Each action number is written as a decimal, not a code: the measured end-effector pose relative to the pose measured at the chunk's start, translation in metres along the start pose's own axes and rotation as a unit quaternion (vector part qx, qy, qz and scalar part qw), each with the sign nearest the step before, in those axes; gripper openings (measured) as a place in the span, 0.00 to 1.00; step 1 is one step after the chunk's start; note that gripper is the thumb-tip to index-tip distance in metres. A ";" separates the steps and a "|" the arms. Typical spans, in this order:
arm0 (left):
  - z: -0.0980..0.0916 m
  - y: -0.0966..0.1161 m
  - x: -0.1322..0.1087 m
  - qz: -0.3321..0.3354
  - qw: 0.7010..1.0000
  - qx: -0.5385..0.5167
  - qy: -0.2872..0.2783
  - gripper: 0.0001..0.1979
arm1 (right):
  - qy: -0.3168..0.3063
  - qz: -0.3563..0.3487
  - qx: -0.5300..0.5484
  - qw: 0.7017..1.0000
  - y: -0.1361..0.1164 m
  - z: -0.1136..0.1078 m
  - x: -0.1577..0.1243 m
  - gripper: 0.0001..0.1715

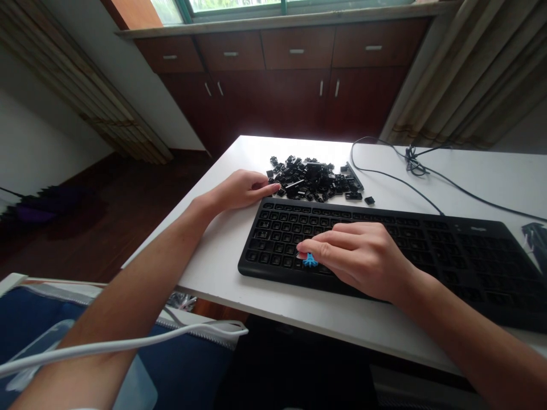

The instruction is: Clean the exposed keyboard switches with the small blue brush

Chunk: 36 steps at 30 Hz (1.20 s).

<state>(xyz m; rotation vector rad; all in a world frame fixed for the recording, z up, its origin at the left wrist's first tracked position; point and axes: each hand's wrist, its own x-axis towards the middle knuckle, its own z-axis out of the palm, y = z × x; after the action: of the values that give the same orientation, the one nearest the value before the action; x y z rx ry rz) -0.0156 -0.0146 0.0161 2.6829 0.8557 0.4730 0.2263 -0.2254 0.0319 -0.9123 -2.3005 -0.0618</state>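
A black keyboard (431, 234) with its keycaps taken off lies along the near side of the white table. Over its lower middle, my right hand (363, 253) is closed on a small brush (310, 260) whose splayed blue bristles point down at the bare key wells; most of the brush is hidden by my fingers. My left hand (243, 189) rests on the table beyond the keyboard's left corner. Its thumb is stretched out beside the left edge of a heap of loose black keycaps (314, 176), and the other fingertips are partly hidden.
A black cable (397, 177) runs from the keyboard's back edge and is bundled in a knot on the white table (213, 239). A clear plastic wrapper (536, 239) lies at far right. A white cord (128, 344) crosses in front of my left forearm.
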 end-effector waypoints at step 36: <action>0.000 0.001 0.000 -0.006 1.000 -0.004 -0.001 0.26 | 0.020 -0.018 -0.043 0.999 -0.001 0.000 0.000 0.09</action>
<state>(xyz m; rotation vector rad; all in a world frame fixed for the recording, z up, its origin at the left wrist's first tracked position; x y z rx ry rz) -0.0156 -0.0151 0.0166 2.6678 0.8676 0.4696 0.2260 -0.2261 0.0319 -0.9056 -2.2916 -0.1945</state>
